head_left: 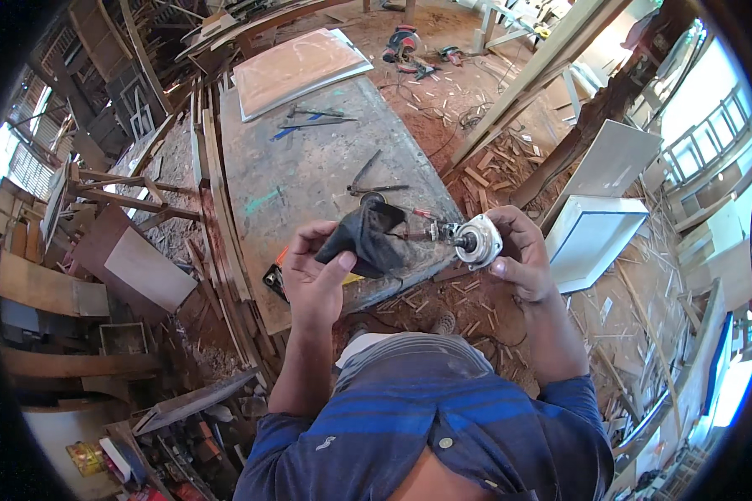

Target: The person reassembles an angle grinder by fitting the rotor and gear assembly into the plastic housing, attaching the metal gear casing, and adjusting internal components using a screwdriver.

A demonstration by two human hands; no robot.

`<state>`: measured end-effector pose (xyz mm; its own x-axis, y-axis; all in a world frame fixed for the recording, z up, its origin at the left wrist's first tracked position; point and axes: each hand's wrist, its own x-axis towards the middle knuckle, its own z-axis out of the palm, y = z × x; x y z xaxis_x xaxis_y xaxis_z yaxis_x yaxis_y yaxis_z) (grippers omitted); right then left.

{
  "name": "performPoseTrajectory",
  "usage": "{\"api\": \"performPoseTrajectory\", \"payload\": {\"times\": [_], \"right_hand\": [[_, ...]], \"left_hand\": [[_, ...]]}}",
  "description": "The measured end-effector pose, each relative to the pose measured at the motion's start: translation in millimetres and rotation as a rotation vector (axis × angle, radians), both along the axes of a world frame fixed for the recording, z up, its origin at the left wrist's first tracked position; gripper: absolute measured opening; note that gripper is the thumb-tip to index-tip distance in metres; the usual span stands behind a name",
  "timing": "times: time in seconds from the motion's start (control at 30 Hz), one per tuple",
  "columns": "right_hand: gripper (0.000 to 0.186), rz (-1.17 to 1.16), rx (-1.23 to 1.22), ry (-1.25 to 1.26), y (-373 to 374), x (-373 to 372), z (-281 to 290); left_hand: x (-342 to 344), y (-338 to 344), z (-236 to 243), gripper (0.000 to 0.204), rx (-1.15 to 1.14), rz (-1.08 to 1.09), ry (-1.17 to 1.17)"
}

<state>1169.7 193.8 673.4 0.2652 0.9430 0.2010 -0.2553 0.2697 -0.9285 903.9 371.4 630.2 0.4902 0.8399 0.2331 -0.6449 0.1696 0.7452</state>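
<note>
My left hand [319, 267] grips a dark, folded piece that looks like cloth [361, 238], held over the near end of the workbench [267, 184]. My right hand [518, 255] holds a round metal flange with a dark shaft [476, 242] between thumb and fingers, at the bench's right edge. A small red-handled tool [424, 214] and other metal parts, partly hidden, lie between the two hands. Beyond them sit long black hand tools [376, 189], with more black and blue tools [309, 118] farther back. A yellow object under my left hand is mostly hidden.
Pale boards [301, 67] lie on the bench's far end. A wooden post [530, 75] rises beyond its right side, near red-and-black power tools [403, 46] on the littered floor. A white tray-like panel [593, 238] leans at right. Timber planks [215, 192] run along the bench's left.
</note>
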Motion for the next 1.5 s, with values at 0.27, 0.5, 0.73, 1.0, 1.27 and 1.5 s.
{"api": "performPoseTrajectory", "payload": {"times": [0.27, 0.5, 0.73, 1.0, 1.27, 1.5], "right_hand": [[0.065, -0.029, 0.004, -0.111, 18.7, -21.1, -17.9], [0.060, -0.190, 0.035, -0.421, 23.2, -38.0, -14.5], [0.060, -0.319, 0.083, -1.075, 27.2, -47.6, 40.1], [0.032, -0.587, 0.069, -0.594, -9.2, -8.7, 55.8], [0.029, -0.441, 0.328, -1.012, 20.2, -28.6, 52.9], [0.022, -0.379, -0.018, -0.881, 29.8, -45.8, 34.6]], "left_hand": [[46.1, -40.7, 6.9, 0.048, 0.256, -0.162, 0.033], [45.6, -30.8, -11.3, 0.057, 0.207, -0.268, 0.047], [45.6, -28.4, -19.7, 0.079, -0.092, -0.414, 0.006], [41.6, -31.2, -20.9, 0.093, -0.391, -0.462, -0.140], [40.6, -18.4, -21.0, 0.099, -0.383, -0.517, -0.047], [41.6, -22.8, -17.1, 0.082, -0.401, -0.452, -0.042]]}}
